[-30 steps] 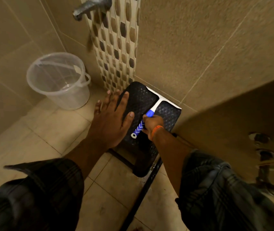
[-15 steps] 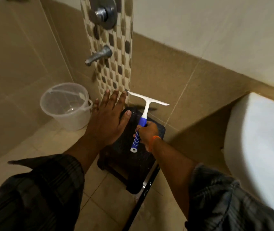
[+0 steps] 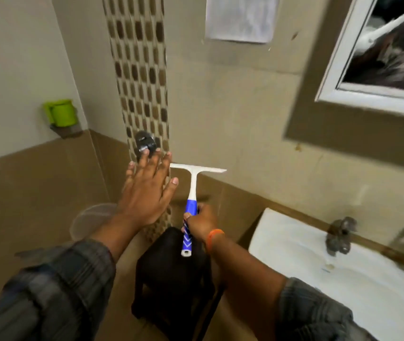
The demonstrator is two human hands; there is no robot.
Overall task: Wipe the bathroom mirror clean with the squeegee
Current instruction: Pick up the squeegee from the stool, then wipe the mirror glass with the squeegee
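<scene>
Centrally, the right hand (image 3: 199,221), with an orange band at its wrist, is closed around the blue-and-white patterned grip of a T-shaped squeegee (image 3: 191,205) with a white neck and white blade. This squeegee is held upright, blade uppermost and level, in front of the beige tiled wall; whether the blade touches the wall cannot be told. To its left, the left hand (image 3: 146,190) is open, palm forward and fingers spread, holding nothing, its fingertips overlapping a vertical strip of brown-and-cream mosaic tiles (image 3: 142,77) and lying just below a chrome wall valve (image 3: 145,143). Below both hands stands a dark textured plastic stool (image 3: 171,279), with the rim of a translucent plastic bucket (image 3: 90,217) partly hidden behind the left forearm. At upper right hangs the white-framed bathroom mirror (image 3: 358,70), well apart from the squeegee and only partly in view; its glass is blurred. Beneath it sits a white ceramic washbasin (image 3: 294,242) with a metal tap (image 3: 338,235). On the left wall, a lime-green plastic mug (image 3: 60,113) rests on a small bracket.
</scene>
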